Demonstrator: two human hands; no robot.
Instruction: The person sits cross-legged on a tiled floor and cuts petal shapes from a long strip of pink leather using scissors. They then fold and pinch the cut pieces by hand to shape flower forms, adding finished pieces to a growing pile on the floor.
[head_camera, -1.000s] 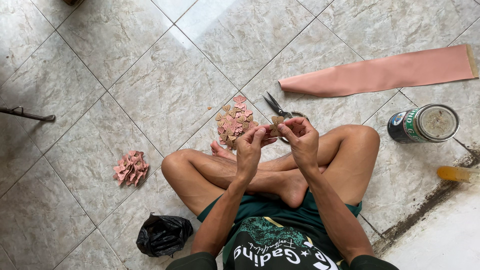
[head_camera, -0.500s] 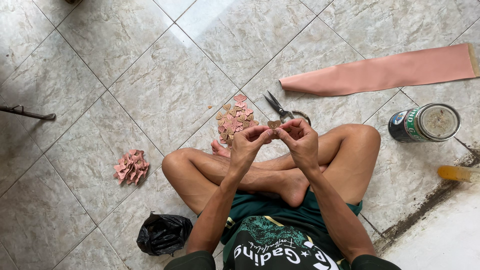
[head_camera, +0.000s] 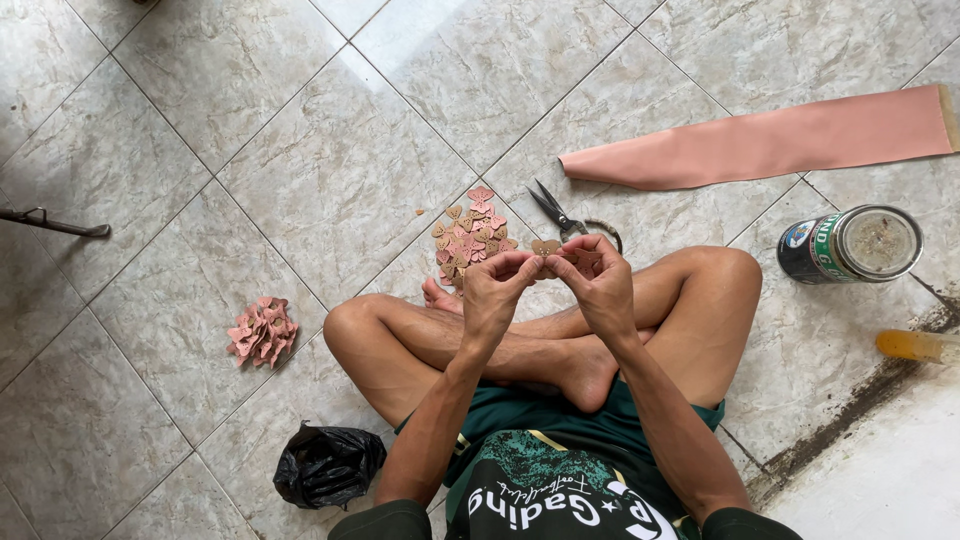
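Left hand (head_camera: 503, 283) and right hand (head_camera: 594, 275) pinch one small pink heart-shaped piece (head_camera: 546, 246) between fingertips, above the pile of cut pieces (head_camera: 468, 236). Judgement: keep the grip light and at the edges, avoiding creases.

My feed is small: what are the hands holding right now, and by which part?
Both hands, left hand and right hand, pinch one small pink heart-shaped piece between the fingertips, at its lower edge.

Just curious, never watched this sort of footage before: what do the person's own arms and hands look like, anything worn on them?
Both arms are bare from short dark green sleeves down. The left hand and right hand wear no gloves; no rings, watch or bands show.
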